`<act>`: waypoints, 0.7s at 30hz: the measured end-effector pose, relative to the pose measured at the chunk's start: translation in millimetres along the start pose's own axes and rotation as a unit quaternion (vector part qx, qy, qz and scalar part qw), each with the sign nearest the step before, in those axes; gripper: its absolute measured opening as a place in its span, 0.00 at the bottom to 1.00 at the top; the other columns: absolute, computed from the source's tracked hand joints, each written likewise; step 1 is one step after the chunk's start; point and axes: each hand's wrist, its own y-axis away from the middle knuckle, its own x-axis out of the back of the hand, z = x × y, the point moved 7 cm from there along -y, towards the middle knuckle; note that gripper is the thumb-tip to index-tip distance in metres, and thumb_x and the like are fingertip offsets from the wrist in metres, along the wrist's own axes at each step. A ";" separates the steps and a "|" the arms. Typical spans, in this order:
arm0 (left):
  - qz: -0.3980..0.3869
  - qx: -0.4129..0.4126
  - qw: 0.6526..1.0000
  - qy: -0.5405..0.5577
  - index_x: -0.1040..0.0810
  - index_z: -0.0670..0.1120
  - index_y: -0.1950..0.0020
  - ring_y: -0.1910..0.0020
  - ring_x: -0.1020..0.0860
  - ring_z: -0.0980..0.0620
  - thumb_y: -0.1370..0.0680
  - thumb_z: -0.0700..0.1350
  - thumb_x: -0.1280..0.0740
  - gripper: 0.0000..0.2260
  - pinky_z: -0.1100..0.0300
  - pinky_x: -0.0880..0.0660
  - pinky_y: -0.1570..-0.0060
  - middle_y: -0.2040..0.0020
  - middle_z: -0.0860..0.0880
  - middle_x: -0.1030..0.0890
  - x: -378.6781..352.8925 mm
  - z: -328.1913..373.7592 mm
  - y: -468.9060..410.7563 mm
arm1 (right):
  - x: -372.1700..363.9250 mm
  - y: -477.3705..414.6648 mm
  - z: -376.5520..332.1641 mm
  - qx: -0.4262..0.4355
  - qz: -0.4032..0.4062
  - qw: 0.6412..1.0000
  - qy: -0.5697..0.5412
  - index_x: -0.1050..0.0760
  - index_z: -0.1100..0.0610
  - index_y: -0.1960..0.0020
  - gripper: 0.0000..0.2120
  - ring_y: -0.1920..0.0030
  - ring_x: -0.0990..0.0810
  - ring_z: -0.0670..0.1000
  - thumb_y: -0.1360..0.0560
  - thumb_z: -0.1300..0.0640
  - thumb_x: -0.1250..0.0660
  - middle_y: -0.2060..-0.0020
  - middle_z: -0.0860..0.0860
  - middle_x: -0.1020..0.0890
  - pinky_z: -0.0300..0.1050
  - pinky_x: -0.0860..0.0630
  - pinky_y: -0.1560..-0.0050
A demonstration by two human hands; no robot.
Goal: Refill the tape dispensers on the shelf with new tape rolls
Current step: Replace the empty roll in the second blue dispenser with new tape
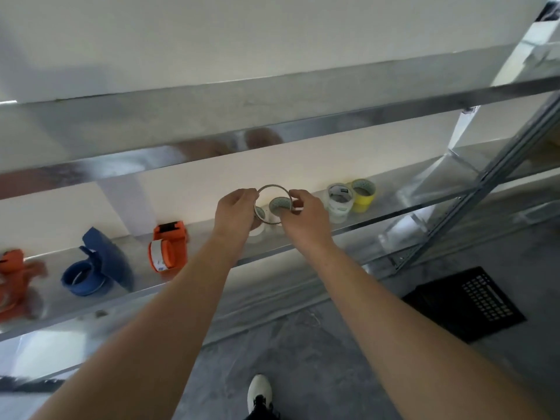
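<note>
Both hands hold a thin, nearly empty tape ring above the metal shelf. My left hand pinches its left side and my right hand pinches its right side. Behind the ring, clear tape rolls stand on the shelf, partly hidden by my hands. Further right sit a clear roll and a yellow roll. To the left on the shelf are an orange dispenser, a blue dispenser and another orange dispenser at the frame edge.
An upper shelf beam runs across above my hands. A diagonal metal upright stands at the right. On the grey floor lie a black crate and my white shoe.
</note>
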 end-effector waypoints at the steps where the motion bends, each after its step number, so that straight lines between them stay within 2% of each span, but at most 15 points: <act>1: -0.003 0.006 1.000 -0.002 0.19 0.44 0.51 0.56 0.24 0.44 0.28 0.47 0.32 0.10 0.47 0.23 0.51 0.56 0.41 0.23 -5.2 -2.0 -6.6 | 0.7 -4.8 2.4 -0.005 0.003 1.000 0.004 0.23 0.52 0.31 0.22 0.42 0.18 0.53 0.25 0.56 0.29 0.40 0.52 0.18 0.44 0.22 0.43; 4: -0.020 0.010 1.000 -0.005 0.17 0.42 0.52 0.56 0.21 0.44 0.23 0.43 0.32 0.06 0.53 0.20 0.56 0.56 0.40 0.20 -21.0 -7.3 -29.3 | 2.5 -18.9 10.6 -0.024 0.014 1.000 0.014 0.24 0.51 0.32 0.23 0.42 0.18 0.53 0.26 0.54 0.29 0.40 0.53 0.19 0.50 0.20 0.39; 6: -0.027 0.013 0.999 -0.013 0.17 0.40 0.51 0.59 0.21 0.45 0.20 0.40 0.34 0.06 0.60 0.22 0.65 0.56 0.40 0.19 -29.3 -11.1 -43.3 | 5.3 -27.4 15.9 -0.035 0.020 0.999 0.019 0.23 0.49 0.32 0.24 0.43 0.18 0.52 0.28 0.53 0.29 0.40 0.52 0.19 0.50 0.21 0.39; 7: -0.029 0.012 0.999 -0.019 0.17 0.40 0.52 0.59 0.21 0.45 0.20 0.40 0.34 0.06 0.61 0.23 0.65 0.57 0.40 0.19 -34.0 -11.6 -49.1 | 7.8 -31.6 18.4 -0.041 0.022 0.999 0.019 0.23 0.49 0.32 0.24 0.43 0.18 0.52 0.28 0.53 0.29 0.40 0.52 0.19 0.49 0.21 0.40; 8: -0.032 0.013 0.999 -0.022 0.17 0.41 0.53 0.59 0.21 0.44 0.21 0.41 0.33 0.06 0.59 0.23 0.62 0.58 0.39 0.19 -38.8 -12.8 -55.0 | 10.8 -35.7 20.9 -0.046 0.023 0.999 0.017 0.23 0.50 0.32 0.23 0.43 0.18 0.53 0.28 0.54 0.30 0.41 0.52 0.18 0.48 0.21 0.41; 11: -0.049 0.032 0.998 -0.033 0.15 0.45 0.60 0.53 0.15 0.40 0.27 0.46 0.31 0.07 0.40 0.17 0.44 0.57 0.41 0.14 -53.0 -17.8 -70.4 | 19.0 -48.9 31.2 -0.064 0.027 0.998 0.012 0.23 0.53 0.32 0.22 0.43 0.18 0.53 0.27 0.57 0.31 0.41 0.52 0.18 0.43 0.24 0.44; 13: -0.058 0.041 0.996 -0.057 0.14 0.46 0.62 0.49 0.13 0.37 0.31 0.49 0.31 0.09 0.35 0.18 0.39 0.55 0.42 0.12 -61.1 -23.4 -82.1 | 22.6 -58.1 37.6 -0.068 0.031 0.997 0.017 0.22 0.54 0.32 0.22 0.42 0.18 0.53 0.26 0.58 0.31 0.42 0.52 0.17 0.45 0.23 0.43; 16: -0.058 0.051 0.994 -0.078 0.15 0.45 0.59 0.47 0.13 0.36 0.29 0.49 0.33 0.10 0.35 0.17 0.40 0.53 0.40 0.12 -76.4 -27.5 -91.4 | 25.8 -73.7 48.8 -0.077 0.026 0.997 0.013 0.23 0.55 0.31 0.23 0.41 0.18 0.53 0.26 0.59 0.31 0.40 0.53 0.17 0.47 0.22 0.40; 19: -0.050 0.059 0.993 -0.091 0.16 0.45 0.60 0.45 0.15 0.33 0.29 0.48 0.32 0.08 0.34 0.18 0.38 0.52 0.37 0.13 -93.5 -33.0 -101.8 | 32.9 -92.1 64.6 -0.086 0.020 0.996 0.016 0.22 0.55 0.32 0.22 0.42 0.18 0.54 0.26 0.60 0.31 0.40 0.54 0.17 0.45 0.22 0.44; 21: -0.048 0.060 0.992 -0.096 0.18 0.44 0.56 0.47 0.16 0.35 0.22 0.46 0.32 0.07 0.40 0.19 0.38 0.51 0.36 0.14 -107.2 -38.8 -107.9 | 37.5 -104.3 74.5 -0.086 0.005 0.996 0.016 0.21 0.56 0.33 0.20 0.43 0.18 0.53 0.25 0.61 0.31 0.42 0.53 0.16 0.41 0.25 0.49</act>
